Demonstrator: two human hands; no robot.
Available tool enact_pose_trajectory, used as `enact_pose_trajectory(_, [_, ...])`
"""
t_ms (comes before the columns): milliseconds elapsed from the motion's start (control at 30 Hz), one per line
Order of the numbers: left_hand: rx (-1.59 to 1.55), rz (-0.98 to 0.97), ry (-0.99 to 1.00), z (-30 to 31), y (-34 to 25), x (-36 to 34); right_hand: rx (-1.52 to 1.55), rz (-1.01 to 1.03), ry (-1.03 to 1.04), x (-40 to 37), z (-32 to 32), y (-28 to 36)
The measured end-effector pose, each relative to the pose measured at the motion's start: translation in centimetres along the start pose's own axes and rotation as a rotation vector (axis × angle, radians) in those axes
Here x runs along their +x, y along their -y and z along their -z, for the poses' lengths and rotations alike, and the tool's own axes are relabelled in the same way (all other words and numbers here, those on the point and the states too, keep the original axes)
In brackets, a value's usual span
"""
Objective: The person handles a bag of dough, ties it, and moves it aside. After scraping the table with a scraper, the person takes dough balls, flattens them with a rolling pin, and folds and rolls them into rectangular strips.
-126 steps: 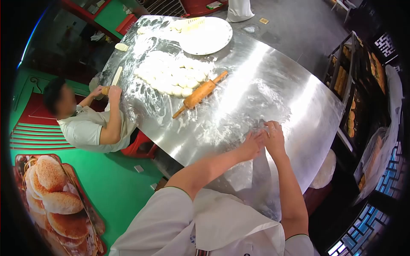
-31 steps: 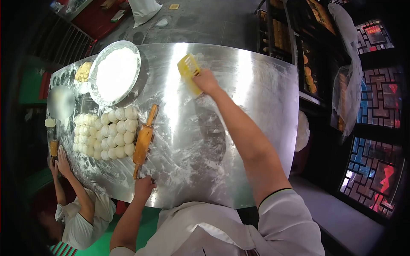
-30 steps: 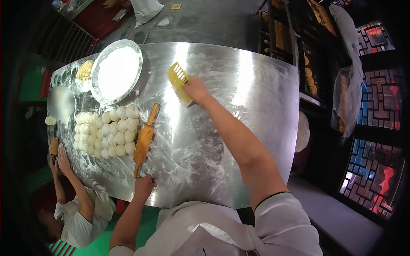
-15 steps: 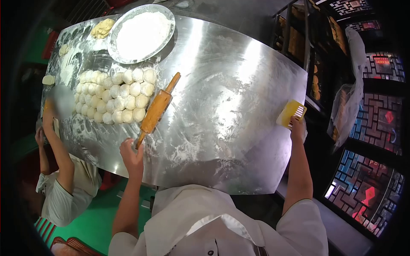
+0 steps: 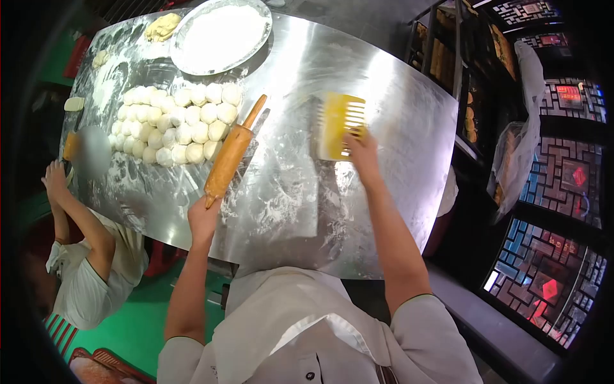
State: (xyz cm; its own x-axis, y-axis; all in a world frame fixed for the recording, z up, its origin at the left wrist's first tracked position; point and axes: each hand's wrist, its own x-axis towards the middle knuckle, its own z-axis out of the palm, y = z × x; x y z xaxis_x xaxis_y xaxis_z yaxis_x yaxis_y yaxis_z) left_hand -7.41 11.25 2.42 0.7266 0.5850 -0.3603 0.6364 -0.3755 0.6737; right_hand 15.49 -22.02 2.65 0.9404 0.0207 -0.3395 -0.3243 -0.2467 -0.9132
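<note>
Clearly, the right hand [image 5: 362, 153] had fingers closed on a yellow slotted plastic scraper [image 5: 334, 131]; the left hand [image 5: 204, 221], finger closure unclear, touched a brown wooden rolling pin [image 5: 228, 163].

We count one scraper [image 5: 341, 126], one rolling pin [image 5: 229, 163] and what looks like a second rolling pin [image 5: 69, 146], partly hidden; one table [image 5: 406, 137], one bowl [image 5: 261, 45], two dough lumps [image 5: 163, 27]. Dough balls [image 5: 183, 134] number over twenty, too crowded for us to count exactly.
</note>
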Motion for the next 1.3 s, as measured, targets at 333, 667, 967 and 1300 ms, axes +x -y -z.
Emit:
enact_pose_trajectory(333, [-0.18,0.037,0.112,6.7,3.6,-6.9,-0.169,0.011,-0.266,-0.6,8.3,-8.2])
enact_pose_trajectory(667, [-0.179,-0.042,0.129,8.5,3.5,-5.5,0.053,-0.063,-0.178,-10.9,0.4,-3.1])
enact_pose_trajectory(967, [-0.172,0.05,0.17,10.4,5.7,-5.9,0.053,-0.195,-0.42,-12.2,4.7,-9.8])
enact_pose_trajectory(1300, [-0.102,-0.076,0.222,11.3,5.5,-3.7,0.149,-0.15,-0.249,-17.8,-3.2,-4.5])
